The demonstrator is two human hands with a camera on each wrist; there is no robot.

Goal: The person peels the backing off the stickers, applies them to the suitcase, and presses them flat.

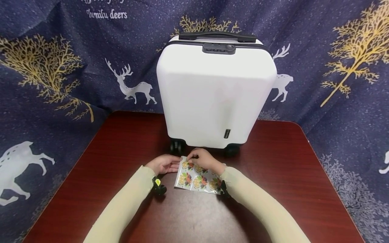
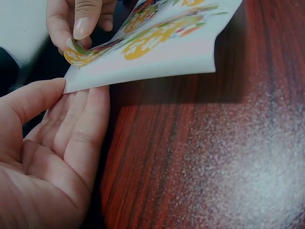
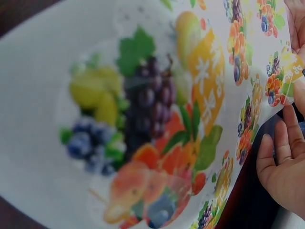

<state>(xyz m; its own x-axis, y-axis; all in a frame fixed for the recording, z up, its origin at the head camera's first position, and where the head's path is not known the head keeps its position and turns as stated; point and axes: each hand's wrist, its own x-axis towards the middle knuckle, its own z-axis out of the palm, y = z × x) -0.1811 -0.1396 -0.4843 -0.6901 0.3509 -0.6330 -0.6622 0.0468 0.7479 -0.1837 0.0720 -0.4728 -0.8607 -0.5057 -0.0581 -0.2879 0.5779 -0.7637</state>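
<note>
In the head view, the sticker sheet (image 1: 196, 178) is at lower centre over the worktop (image 1: 188, 219), below a white suitcase (image 1: 215, 98); the left grip (image 1: 164, 164) meets its upper-left edge, the right grip (image 1: 203, 158) reaches across its top. The left wrist view alone clearly shows a fruit sticker's (image 2: 78, 58) curled end, upper left, pinched by the right grip; the left grip pinches the sheet's corner, fingers underneath. In the right wrist view, printed grapes (image 3: 148, 100) and blueberries (image 3: 88, 148) loom large, both grips at the right edge.
</note>
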